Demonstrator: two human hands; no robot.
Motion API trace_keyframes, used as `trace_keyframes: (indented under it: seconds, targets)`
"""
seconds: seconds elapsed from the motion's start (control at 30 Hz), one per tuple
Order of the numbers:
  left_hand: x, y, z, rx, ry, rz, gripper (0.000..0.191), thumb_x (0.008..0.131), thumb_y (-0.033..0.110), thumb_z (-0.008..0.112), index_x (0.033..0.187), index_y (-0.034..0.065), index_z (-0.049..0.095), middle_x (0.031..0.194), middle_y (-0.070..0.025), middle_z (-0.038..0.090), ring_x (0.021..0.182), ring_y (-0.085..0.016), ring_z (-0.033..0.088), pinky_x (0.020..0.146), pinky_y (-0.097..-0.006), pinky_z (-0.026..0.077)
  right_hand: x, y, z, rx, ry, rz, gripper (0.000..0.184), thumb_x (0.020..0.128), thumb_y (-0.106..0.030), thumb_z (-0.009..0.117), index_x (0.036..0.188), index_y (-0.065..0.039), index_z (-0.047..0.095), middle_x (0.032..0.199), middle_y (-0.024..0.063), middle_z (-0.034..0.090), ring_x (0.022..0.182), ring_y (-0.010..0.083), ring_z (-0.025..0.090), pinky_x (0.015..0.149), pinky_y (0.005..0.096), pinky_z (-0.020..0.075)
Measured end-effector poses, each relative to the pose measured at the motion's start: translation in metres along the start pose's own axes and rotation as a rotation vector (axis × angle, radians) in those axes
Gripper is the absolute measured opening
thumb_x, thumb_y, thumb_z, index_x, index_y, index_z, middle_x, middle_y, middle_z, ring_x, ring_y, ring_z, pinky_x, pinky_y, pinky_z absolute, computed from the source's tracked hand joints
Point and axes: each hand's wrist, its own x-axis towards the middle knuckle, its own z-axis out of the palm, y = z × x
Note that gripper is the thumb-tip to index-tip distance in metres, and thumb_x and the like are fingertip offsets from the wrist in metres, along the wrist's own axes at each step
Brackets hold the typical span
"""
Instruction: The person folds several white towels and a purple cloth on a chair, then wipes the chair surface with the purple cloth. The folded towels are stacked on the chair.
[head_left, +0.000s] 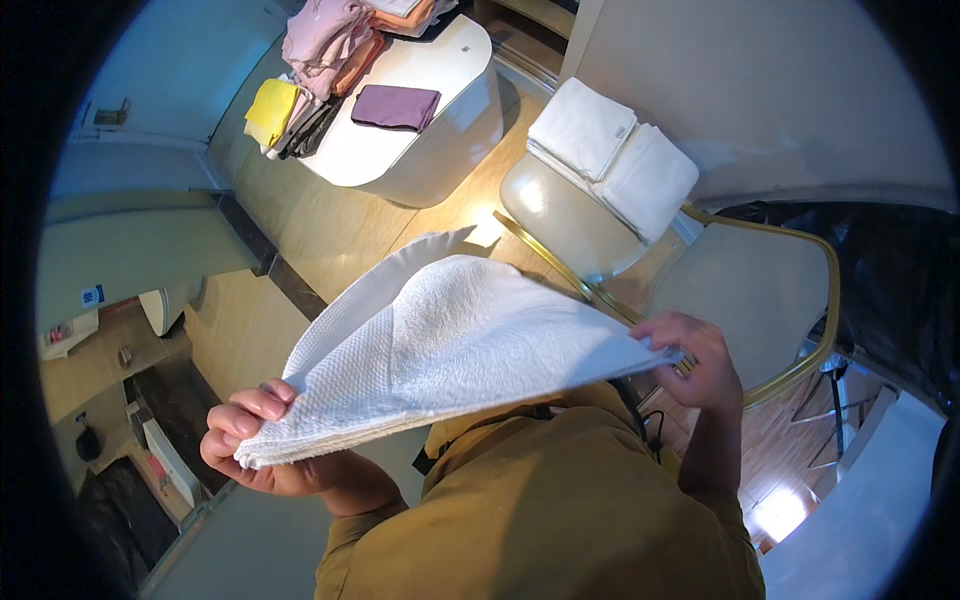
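Observation:
A white towel with a textured band along one end stretches between my two hands in front of my body. My left hand grips its gathered corner at the lower left, fingers wrapped around the layers. At the other end, my right hand pinches a corner between thumb and fingers. The towel hangs doubled, and its far edge curls up and away from me. Beyond it, folded white towels lie in two side-by-side stacks on a pale chair seat.
A white rounded table bears a folded purple cloth, a yellow cloth and a pile of pink garments. The chair's gold metal frame curves close to my right hand. Black plastic sheeting lies at the right.

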Motion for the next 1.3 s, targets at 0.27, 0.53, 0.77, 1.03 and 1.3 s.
trace_keyframes:
  seconds: [0.27,0.53,0.77,1.03,1.3]
  targets:
    - [0.002,-0.013,-0.016,0.072,-0.075,0.018,0.026,0.085,0.007,0.059,0.104,0.0034,0.042,0.098,-0.0114,0.05,0.081,-0.026,0.059,0.073,-0.0414,0.049,-0.03,-0.025,-0.02,0.176,-0.06,-0.046,0.024,0.063,0.0,0.068,0.085,-0.005,0.058,0.08,0.0107,0.062,0.072,0.022,0.063,0.065,0.0302,0.0493]
    - [0.003,-0.032,0.011,-0.071,-0.083,-0.186,0.023,0.086,0.002,0.055,0.104,0.0018,0.04,0.097,-0.015,0.048,0.08,-0.029,0.058,0.072,-0.0404,0.048,-0.04,-0.017,-0.017,0.148,-0.23,0.289,0.037,0.067,-0.011,0.074,0.101,-0.002,0.062,0.084,0.0084,0.059,0.077,0.0194,0.059,0.071,0.0301,0.0463]
    - [0.022,-0.056,0.017,-0.107,-0.268,-0.155,0.022,0.085,0.002,0.056,0.1,0.0015,0.04,0.094,-0.0151,0.049,0.078,-0.028,0.057,0.072,-0.0393,0.047,-0.032,-0.008,-0.007,-0.293,0.111,0.165,0.018,0.064,0.001,0.065,0.082,0.0,0.061,0.082,0.0096,0.059,0.078,0.0255,0.058,0.071,0.0331,0.0465]
    - [0.04,-0.048,0.004,-0.272,-0.175,-0.139,0.025,0.085,0.011,0.061,0.098,0.0034,0.041,0.094,-0.0094,0.049,0.077,-0.023,0.056,0.067,-0.0335,0.045,-0.026,-0.017,-0.008,0.254,0.19,0.121,0.031,0.07,-0.002,0.072,0.098,-0.001,0.059,0.091,0.0113,0.062,0.083,0.0187,0.061,0.074,0.028,0.0467]
    - [0.02,-0.026,0.031,-0.33,-0.18,-0.201,0.025,0.082,0.006,0.063,0.098,0.0042,0.044,0.096,-0.006,0.047,0.078,-0.019,0.053,0.071,-0.0334,0.045,-0.033,-0.016,-0.012,0.322,-0.356,0.148,0.033,0.083,-0.023,0.064,0.108,-0.002,0.06,0.093,0.012,0.064,0.083,0.019,0.062,0.072,0.0273,0.0475]
